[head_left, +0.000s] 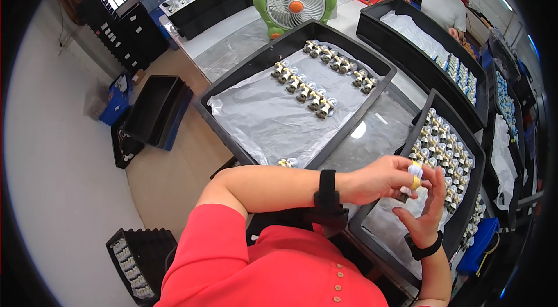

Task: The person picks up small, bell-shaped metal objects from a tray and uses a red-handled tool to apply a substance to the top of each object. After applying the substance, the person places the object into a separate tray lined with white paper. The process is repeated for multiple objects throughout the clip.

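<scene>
My left hand [378, 182] reaches across to the right and is closed around a small figurine [404, 195], whose dark lower end pokes out below the fingers. Yellow bands and a white patch show at those fingertips; whether they belong to the fingers or the figurine I cannot tell. Close beside it, my right hand [427, 223] is open, thumb and fingers spread. Both hands are over a black tray [372, 243] lined with white sheet. Rows of small white, yellow and dark figurines [444, 147] with clear rounded tops stand in its far part.
A larger black tray [232, 143] to the left holds figurine rows [305, 89] on a white liner. Behind it stands a green cartoon-shaped fan [295, 5]. More black trays [395, 31] sit at the back right, near another person [439, 5]. Stacked trays [157, 109] lie on the floor at left.
</scene>
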